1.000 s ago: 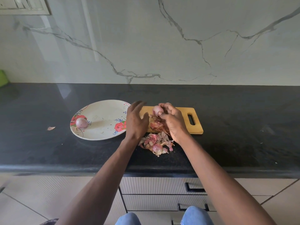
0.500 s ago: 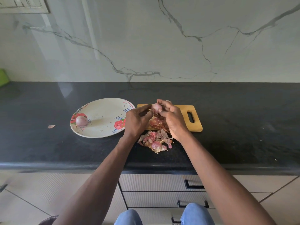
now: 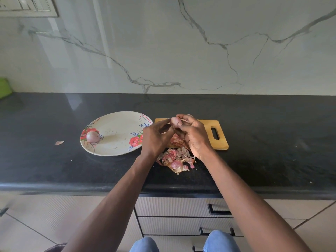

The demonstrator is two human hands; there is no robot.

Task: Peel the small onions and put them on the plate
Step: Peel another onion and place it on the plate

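Note:
My right hand [image 3: 195, 138] grips a small pink onion [image 3: 176, 121] at its fingertips, above the left half of the wooden cutting board [image 3: 217, 140]. My left hand [image 3: 155, 138] has its fingers curled and its thumb and forefinger pinch at the onion's left side. One peeled onion [image 3: 92, 136] lies on the left part of the flowered white plate [image 3: 118, 133]. A heap of pink and brown onion skins [image 3: 175, 160] lies on the counter below my hands, and more skins [image 3: 177, 140] sit on the board between them.
The black counter [image 3: 263, 151] runs the full width, with a marble wall behind it. A single scrap of skin [image 3: 59, 142] lies left of the plate. A green object [image 3: 4, 87] sits at the far left edge. Drawers with dark handles [image 3: 218, 212] are under the counter.
My left hand, which was open beside the board, has closed in and now pinches at the onion. My right hand has kept hold of the onion.

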